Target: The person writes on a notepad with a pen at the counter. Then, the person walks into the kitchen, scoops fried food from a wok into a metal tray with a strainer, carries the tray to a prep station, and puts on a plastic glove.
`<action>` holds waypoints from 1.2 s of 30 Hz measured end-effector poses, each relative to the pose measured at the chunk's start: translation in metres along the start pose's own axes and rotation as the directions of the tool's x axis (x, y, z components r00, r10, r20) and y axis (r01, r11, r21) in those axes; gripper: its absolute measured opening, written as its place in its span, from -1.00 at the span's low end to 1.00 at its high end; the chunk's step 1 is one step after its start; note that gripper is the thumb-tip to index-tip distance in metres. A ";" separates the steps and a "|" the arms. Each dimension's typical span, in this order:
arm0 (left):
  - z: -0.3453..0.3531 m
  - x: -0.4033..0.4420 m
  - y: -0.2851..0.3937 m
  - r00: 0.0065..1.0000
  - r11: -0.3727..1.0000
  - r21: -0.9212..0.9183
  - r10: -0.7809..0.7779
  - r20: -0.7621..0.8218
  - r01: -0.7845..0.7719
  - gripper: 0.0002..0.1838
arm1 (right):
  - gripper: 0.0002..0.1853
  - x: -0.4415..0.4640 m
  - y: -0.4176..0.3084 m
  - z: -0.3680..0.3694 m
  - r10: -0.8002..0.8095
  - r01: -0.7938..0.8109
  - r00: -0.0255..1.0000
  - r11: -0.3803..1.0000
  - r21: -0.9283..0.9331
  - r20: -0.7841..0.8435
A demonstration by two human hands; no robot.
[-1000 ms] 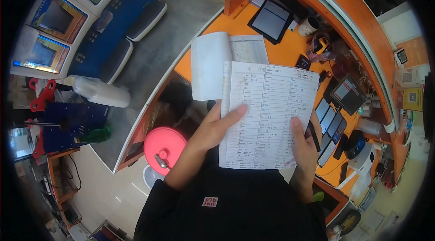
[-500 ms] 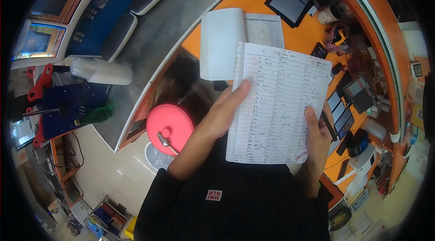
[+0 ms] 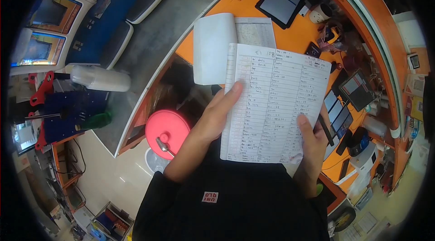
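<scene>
A notebook (image 3: 276,105) filled with handwritten columns is held up in front of my chest. My left hand (image 3: 217,109) grips its left edge, thumb on the page and fingers hidden behind. At the lower right edge my right hand (image 3: 312,136) has its thumb pressed on the paper. A black pen-like stick (image 3: 326,131) pokes out from behind that hand's fingers. Beyond the notebook, a second open book (image 3: 211,48) rests on the orange desk (image 3: 297,37), partly overlapped by the notebook.
A tablet (image 3: 281,4) lies at the desk's back, with a patterned mug (image 3: 320,13) near it. Phones (image 3: 339,116) and a dark-screened device (image 3: 358,89) are to the right. Left of me stands a pink-lidded container (image 3: 168,125) with a metal spoon. Stacked plastic cups (image 3: 100,78) lie beyond it.
The view has shifted slightly, so the desk and open book appear a little further left. My right thumb has slid slightly left on the page. Both hands keep hold of the notebook.
</scene>
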State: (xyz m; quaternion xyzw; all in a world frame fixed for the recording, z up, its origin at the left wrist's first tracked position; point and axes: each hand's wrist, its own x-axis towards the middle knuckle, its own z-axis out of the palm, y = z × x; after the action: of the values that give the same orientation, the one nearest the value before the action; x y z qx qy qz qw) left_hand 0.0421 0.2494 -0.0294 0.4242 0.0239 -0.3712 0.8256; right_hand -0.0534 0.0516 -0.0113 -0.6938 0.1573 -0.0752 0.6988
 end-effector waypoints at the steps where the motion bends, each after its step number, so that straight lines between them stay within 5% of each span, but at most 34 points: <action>1: 0.003 0.001 0.001 1.000 1.000 0.010 0.007 -0.015 -0.007 -0.37 | -0.45 -0.001 0.000 -0.002 -0.006 0.006 1.000 1.000 0.012 0.012; 8: -0.004 0.004 -0.005 0.997 1.000 -0.025 0.011 0.081 -0.009 -0.36 | -0.33 -0.004 -0.002 -0.008 0.060 -0.063 0.997 0.996 0.068 0.043; 25: 0.005 0.000 -0.002 0.999 1.000 -0.004 0.002 0.054 -0.001 -0.39 | -0.47 -0.002 -0.002 -0.007 0.163 -0.164 0.986 0.985 0.058 0.022; 36: -0.003 -0.005 -0.001 1.000 0.999 -0.037 0.006 0.024 -0.005 -0.38 | -0.39 -0.003 0.000 0.003 0.160 -0.160 0.987 0.987 0.033 -0.003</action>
State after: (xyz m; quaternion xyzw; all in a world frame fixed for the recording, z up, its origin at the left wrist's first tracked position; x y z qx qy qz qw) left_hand 0.0391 0.2542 -0.0305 0.4045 0.0197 -0.3736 0.8345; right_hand -0.0550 0.0549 -0.0109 -0.6672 0.2131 -0.0235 0.7134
